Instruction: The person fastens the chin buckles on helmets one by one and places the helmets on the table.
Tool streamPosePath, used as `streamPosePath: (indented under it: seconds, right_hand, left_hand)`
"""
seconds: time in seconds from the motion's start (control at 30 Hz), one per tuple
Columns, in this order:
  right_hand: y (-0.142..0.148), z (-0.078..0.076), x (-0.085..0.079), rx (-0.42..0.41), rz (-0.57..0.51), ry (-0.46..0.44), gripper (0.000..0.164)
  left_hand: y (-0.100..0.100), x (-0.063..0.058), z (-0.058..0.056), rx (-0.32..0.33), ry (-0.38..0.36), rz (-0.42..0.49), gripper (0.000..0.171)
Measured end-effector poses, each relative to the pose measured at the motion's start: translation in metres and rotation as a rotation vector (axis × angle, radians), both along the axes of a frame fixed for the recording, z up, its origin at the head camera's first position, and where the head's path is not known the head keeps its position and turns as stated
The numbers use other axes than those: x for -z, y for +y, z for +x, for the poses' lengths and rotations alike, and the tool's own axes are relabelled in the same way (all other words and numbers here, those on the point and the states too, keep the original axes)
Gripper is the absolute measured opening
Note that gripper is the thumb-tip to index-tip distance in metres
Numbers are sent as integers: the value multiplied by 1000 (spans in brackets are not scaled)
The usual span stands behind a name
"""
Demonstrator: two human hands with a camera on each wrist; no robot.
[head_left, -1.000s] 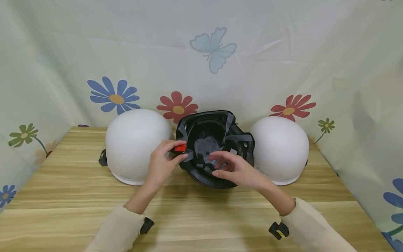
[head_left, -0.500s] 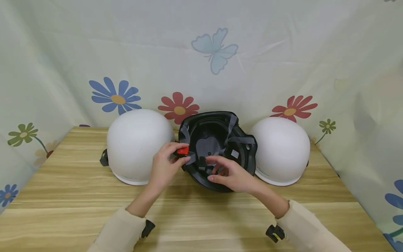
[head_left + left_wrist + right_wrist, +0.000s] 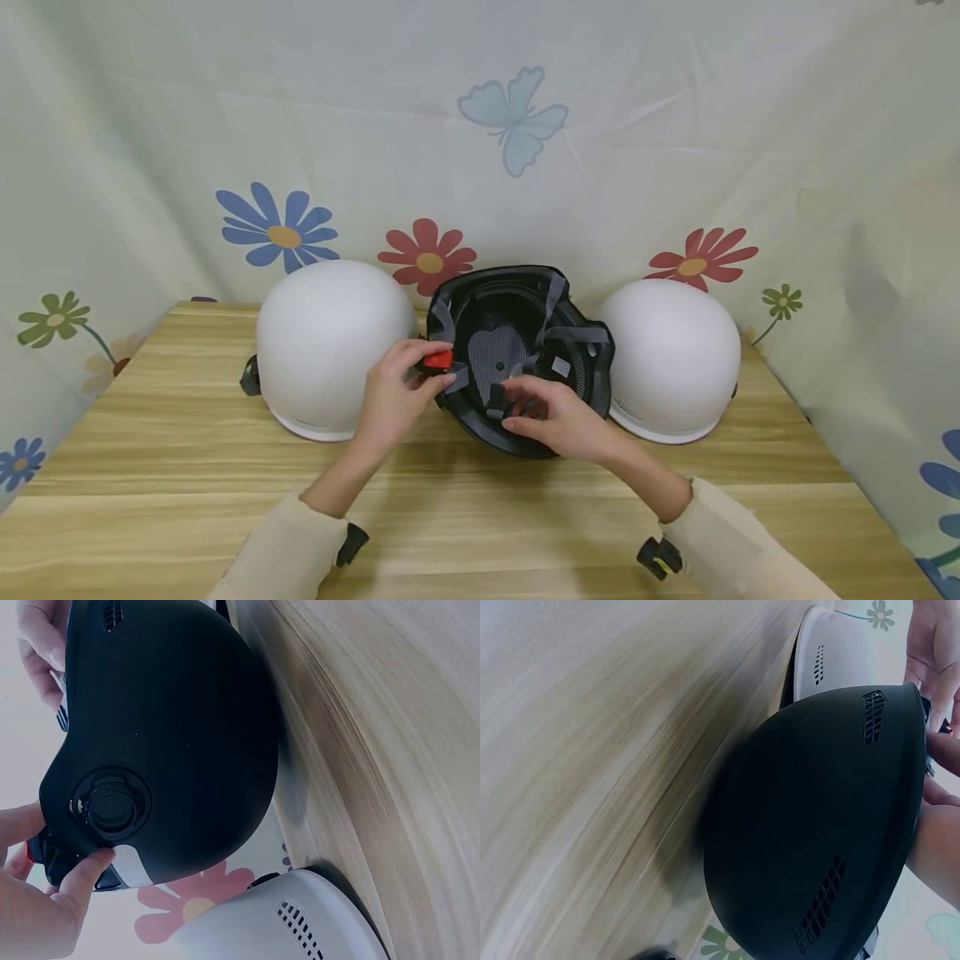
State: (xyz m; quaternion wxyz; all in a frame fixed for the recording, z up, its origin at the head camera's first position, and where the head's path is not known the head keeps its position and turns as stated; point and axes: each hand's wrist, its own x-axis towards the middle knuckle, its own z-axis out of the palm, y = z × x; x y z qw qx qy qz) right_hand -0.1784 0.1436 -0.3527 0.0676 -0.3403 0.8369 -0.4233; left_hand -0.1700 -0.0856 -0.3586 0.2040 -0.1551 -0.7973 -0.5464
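Upturned in the middle lies a black helmet (image 3: 459, 408), its padded inside facing up in the head view. My left hand (image 3: 393, 387) pinches a red-and-black buckle (image 3: 437, 360) on a grey strap at the helmet's left rim. Over the near rim, my right hand (image 3: 558, 417) holds a small black buckle clip (image 3: 497, 402) between thumb and fingers. Another grey strap (image 3: 577, 333) crosses the right side of the opening. The wrist views show the dark outer shell (image 3: 172, 750) and a round black disc (image 3: 112, 806) close to my left fingertips.
White helmets stand dome-up on both sides, the left one (image 3: 330, 350) and the right one (image 3: 667, 358), close against the black one. They sit on a wood-grain table (image 3: 465, 533). Behind hangs a flowered cloth (image 3: 637, 167).
My right thumb and fingers have closed on the black clip, which now stands up between them. My left hand keeps its pinch on the red buckle. The scene has shifted slightly rightward in view.
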Motion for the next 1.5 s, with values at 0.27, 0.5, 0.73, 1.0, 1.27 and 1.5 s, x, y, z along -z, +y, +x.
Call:
streamPosePath:
  seconds: [0.27, 0.5, 0.73, 1.0, 1.27, 1.5]
  right_hand:
    - [8, 0, -4, 42, -4, 3, 25]
    - [24, -3, -12, 91, -51, -22, 24]
    - [35, -7, -22, 117, -112, -18, 24]
    - [43, -5, -37, 158, -91, -23, 24]
    - [46, -7, -42, 149, -107, -37, 24]
    - [46, -8, -49, 152, -118, -23, 25]
  left_hand:
    - [-2, -1, -1, -8, 6, -14, 33]
    - [-5, -6, -4, -21, 34, -44, 33]
    - [-6, -9, -6, -27, 39, -74, 32]
    - [-7, -13, -8, -36, 84, -95, 34]
    - [-8, -19, -7, 7, 118, -151, 35]
    - [-7, -24, -8, 33, 152, -194, 38]
